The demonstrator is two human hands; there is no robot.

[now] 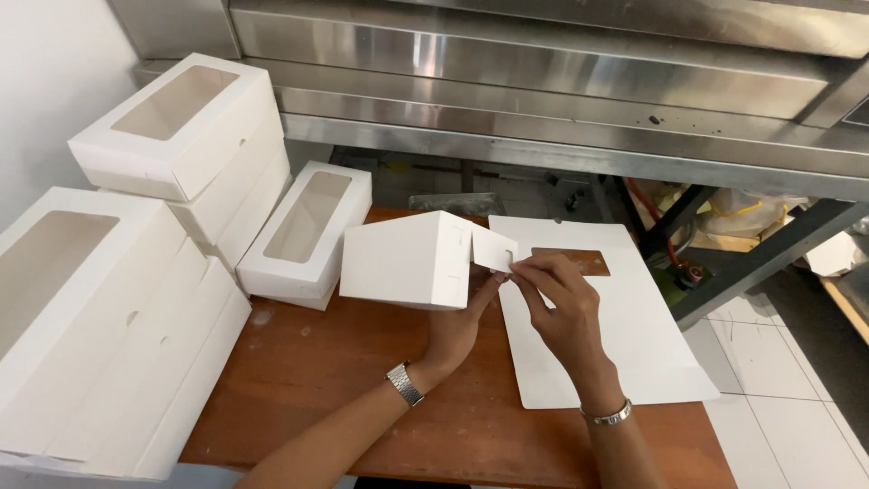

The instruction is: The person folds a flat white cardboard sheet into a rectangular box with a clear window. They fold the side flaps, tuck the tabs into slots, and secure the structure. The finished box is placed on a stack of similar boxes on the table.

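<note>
White box [407, 261] half-folded on the surface [362, 398]: left hand [457, 326] steadies its end, right hand [561, 303] pinches the tab [493, 249], which looks mid-tuck.

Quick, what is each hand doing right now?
Left hand: shut on the box, holding its end from below.
Right hand: shut on the flap, pinched by the fingertips.

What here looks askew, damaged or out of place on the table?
Nothing damaged or spilled. The half-folded white box sits tilted, its end flap unfastened, pinched by the right hand while the left hand props it. The flat sheets overhang the table edge.
</note>
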